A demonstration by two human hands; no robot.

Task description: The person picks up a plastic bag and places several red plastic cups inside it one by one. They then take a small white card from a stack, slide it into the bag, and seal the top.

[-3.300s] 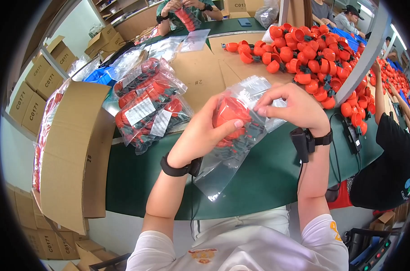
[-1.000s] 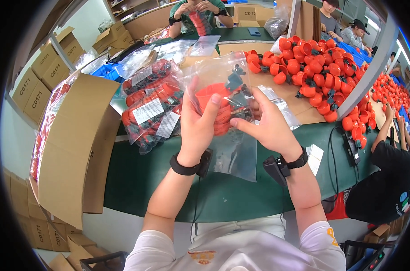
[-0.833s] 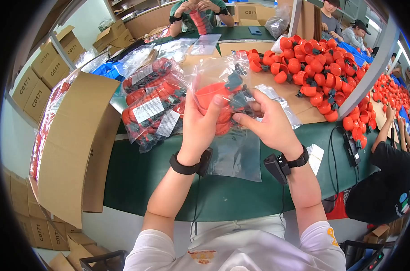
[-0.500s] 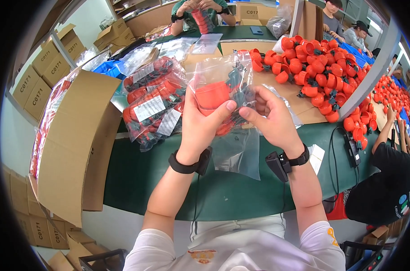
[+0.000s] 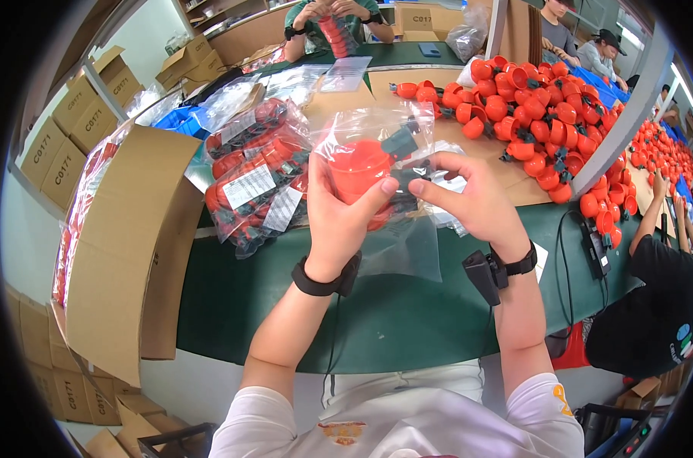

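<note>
Above the green table, my left hand (image 5: 337, 223) is closed around a clear plastic bag (image 5: 409, 248) with orange-red cups inside. The top cup (image 5: 359, 162) shows its rounded side between my thumb and fingers. Dark green clip-like parts (image 5: 400, 143) are attached at the cups' right side. My right hand (image 5: 480, 200) pinches the bag at one of these green parts with thumb and forefinger. Beyond my left hand lie filled bags (image 5: 251, 156) of similar red cups with white labels.
A large heap of red cups (image 5: 541, 114) covers the far right of the table (image 5: 285, 305). An open cardboard box (image 5: 117, 252) stands at left. Flat plastic bags (image 5: 293, 82) and a blue bin (image 5: 182, 120) lie farther back. A person (image 5: 339, 30) works opposite; others sit at right.
My right hand has shifted right and slightly down, its thumb and forefinger now pinching a green part. Inside the bag, the top cup and green parts have turned slightly.
</note>
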